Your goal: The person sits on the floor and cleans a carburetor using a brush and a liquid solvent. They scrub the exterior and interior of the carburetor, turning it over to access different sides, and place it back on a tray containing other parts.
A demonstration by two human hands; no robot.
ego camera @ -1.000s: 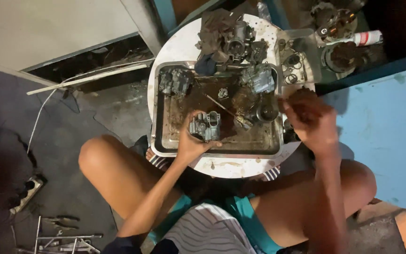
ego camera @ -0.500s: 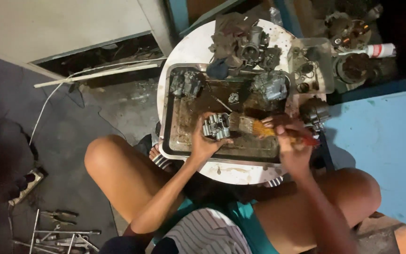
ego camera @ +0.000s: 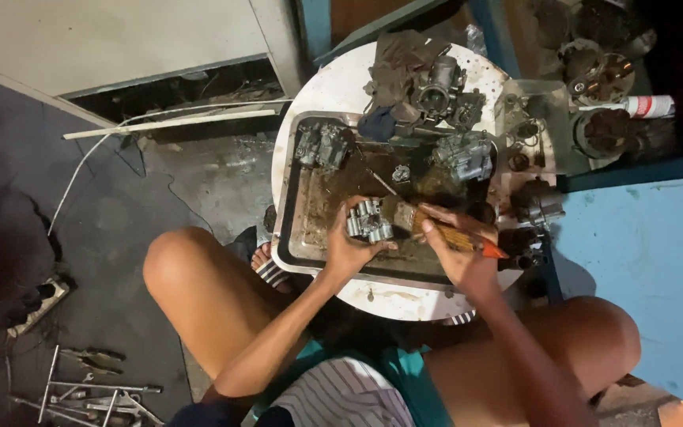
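Left hand [ego camera: 349,251] is clamped on a small grey metal carburettor body [ego camera: 369,221], held just over the grimy rectangular metal tray [ego camera: 294,237] on the round white counter [ego camera: 333,87]. Right hand [ego camera: 456,257] grips a wooden-handled paintbrush with an orange tip [ego camera: 452,236], bristles touching the part. Another grey carburettor [ego camera: 464,156] sits at the tray's far right corner.

The carburetor body [ego camera: 368,221] in the left hand [ego camera: 347,251] is dull cast metal, grimy. The paintbrush [ego camera: 444,232] in the right hand [ego camera: 460,261] has a glossy orange handle and dark matted bristles. The metal tray [ego camera: 294,237] looks oily and rough. A dark cloth rag [ego camera: 395,67] lies crumpled, matt.
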